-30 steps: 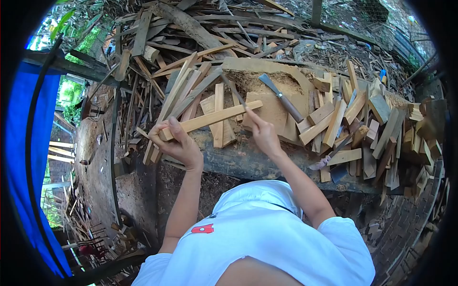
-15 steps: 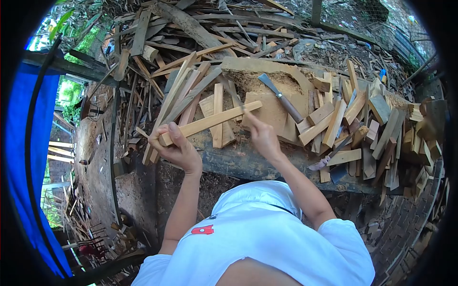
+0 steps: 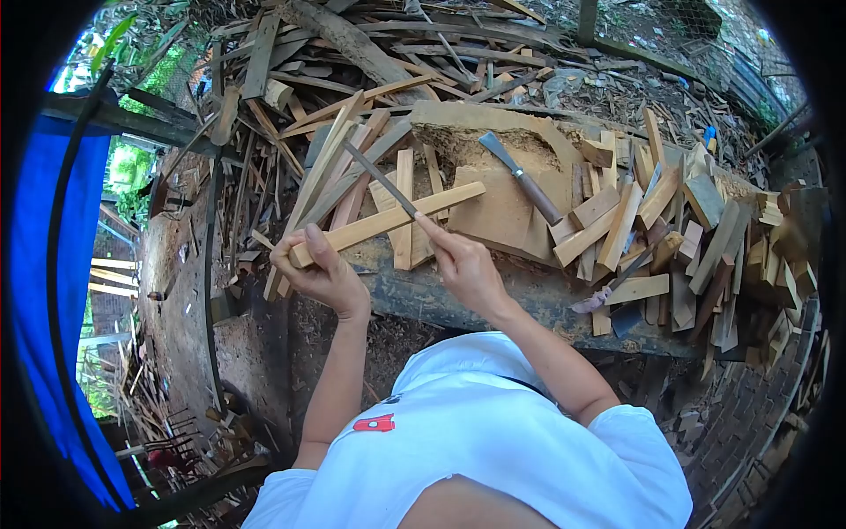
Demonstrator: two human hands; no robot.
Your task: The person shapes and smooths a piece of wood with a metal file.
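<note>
A long light-wood strip (image 3: 370, 228) slants up to the right, its near end gripped between the thumb and fingers of my left hand (image 3: 322, 275). My right hand (image 3: 464, 267) is closed round the lower end of a thin dark file-like tool (image 3: 381, 179), index finger stretched along it. That tool lies across the strip and points up to the left; its handle is hidden in my hand. A broad-bladed tool with a brown handle (image 3: 536, 196) rests on the wooden block (image 3: 489, 212) right of the strip's far end.
Many cut wood pieces (image 3: 619, 227) stand and lean at the right of the dark bench (image 3: 423, 300). A knife with a wrapped handle (image 3: 592, 302) lies among them. Long boards (image 3: 352, 53) are heaped behind. A blue tarp (image 3: 53, 291) hangs at the left.
My right hand has moved left and slightly down, bringing the thin tool across the middle of the strip. My left hand and the strip have barely moved.
</note>
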